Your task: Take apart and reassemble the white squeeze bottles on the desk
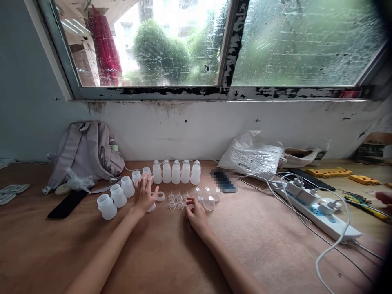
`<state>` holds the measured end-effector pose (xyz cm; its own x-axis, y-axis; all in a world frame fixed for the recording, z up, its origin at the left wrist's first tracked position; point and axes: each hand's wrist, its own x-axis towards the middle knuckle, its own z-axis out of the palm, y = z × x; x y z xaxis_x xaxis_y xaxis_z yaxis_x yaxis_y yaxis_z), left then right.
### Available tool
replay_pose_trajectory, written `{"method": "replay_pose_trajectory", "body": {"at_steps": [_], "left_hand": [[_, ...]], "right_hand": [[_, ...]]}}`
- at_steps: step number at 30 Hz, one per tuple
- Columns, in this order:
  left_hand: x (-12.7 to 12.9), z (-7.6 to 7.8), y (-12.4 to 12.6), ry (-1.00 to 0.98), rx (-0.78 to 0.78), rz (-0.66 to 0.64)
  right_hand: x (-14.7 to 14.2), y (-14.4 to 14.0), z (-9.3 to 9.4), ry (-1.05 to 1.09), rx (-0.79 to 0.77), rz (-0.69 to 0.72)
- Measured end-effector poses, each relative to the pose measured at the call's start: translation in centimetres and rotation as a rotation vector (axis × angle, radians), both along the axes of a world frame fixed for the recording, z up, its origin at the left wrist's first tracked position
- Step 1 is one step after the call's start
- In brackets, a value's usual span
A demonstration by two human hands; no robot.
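Note:
My left hand rests flat on the wooden table with fingers spread, holding nothing. It lies beside a curved row of white open bottle bodies and just in front of several upright capped translucent bottles. A white ring sits by its fingertips. My right hand lies palm down with loosely curled fingers, touching the table next to several small clear nipples and clear round caps. It grips nothing.
A grey backpack leans at the back left, with a black phone before it. A white plastic bag, a power strip with chargers and cables, yellow parts and another person's fingers are at the right.

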<state>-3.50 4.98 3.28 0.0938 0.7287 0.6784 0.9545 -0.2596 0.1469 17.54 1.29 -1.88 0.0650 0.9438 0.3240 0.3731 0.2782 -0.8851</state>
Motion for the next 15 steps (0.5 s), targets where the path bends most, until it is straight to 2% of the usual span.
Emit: {"method": "replay_pose_trajectory", "body": {"at_steps": [3,6,10,15], "left_hand": [[0.2,2.2,3.3,0.029,0.024,0.083],[0.4,3.1,5.7,0.076,-0.009,0.137],[0.7,2.3,6.4,0.082,-0.015,0.116],[0.9,1.3,5.0,0.016,0.048,0.003]], "right_hand": [[0.0,-0.1,0.2,-0.017,0.015,0.007],[0.2,-0.2,0.5,-0.021,-0.004,0.026],[0.4,-0.4,1.0,0.013,-0.024,0.036],[0.2,-0.5,1.4,0.088,-0.061,0.056]]}}
